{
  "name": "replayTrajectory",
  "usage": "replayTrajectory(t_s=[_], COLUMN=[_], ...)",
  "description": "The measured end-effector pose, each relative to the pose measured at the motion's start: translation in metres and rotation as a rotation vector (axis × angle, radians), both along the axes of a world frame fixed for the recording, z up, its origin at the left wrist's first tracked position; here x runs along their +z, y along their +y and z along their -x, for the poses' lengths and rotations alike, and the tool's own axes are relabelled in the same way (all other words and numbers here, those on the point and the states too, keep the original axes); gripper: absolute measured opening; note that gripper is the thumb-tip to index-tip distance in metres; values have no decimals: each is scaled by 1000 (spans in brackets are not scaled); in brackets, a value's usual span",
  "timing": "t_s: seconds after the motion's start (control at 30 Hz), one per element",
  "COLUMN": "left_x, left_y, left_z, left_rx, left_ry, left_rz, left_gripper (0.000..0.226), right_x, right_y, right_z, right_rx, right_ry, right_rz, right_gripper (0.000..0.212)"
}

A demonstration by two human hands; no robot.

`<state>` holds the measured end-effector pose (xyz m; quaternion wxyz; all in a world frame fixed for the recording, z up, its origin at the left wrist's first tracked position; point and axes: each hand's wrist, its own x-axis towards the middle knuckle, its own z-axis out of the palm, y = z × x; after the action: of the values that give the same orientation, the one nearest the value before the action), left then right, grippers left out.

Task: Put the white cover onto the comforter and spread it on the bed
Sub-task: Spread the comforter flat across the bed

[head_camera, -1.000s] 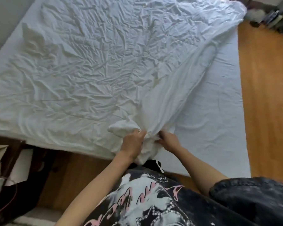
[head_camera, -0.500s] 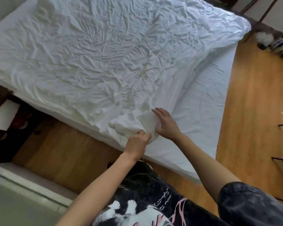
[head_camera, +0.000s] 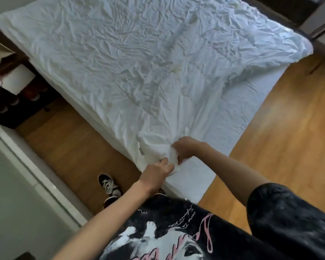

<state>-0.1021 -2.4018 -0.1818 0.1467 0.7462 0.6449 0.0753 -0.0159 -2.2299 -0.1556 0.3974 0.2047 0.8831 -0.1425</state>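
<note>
Hands: left hand (head_camera: 159, 170), right hand (head_camera: 184, 148) grip cover (head_camera: 131, 59) corner.

Soft daylight brightens the wrinkled white cover (head_camera: 139, 72), its creases throwing faint shadows; the wooden floor (head_camera: 281, 128) glows warm. Wide-angle bending curves the edges; the whole frame is slightly soft.

Head view — steeply down, near bed (head_camera: 233, 113)
</note>
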Motion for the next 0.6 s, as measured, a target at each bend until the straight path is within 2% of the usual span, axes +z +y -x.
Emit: replayTrajectory(t_s=[0.13,0.37,0.5,0.6], left_x=[-6,-4,-9,-14], left_y=[-32,-63,-85,-116], left_z=[-71,-98,-125,-162], left_rx=[39,117,122,3], left_ry=[17,109,166,201], left_rz=[59,6,28,259], left_gripper=[43,39,45,46], right_x=[-11,-8,-10,-13], right_y=[-32,-81,-97,-112], right_z=[-84,-146,-173,-207], right_rx=[-98,-192,-157,-117], right_ry=[105,309,278,120], right_rz=[15,-80,-181,-186], right_gripper=[50,36,34,39])
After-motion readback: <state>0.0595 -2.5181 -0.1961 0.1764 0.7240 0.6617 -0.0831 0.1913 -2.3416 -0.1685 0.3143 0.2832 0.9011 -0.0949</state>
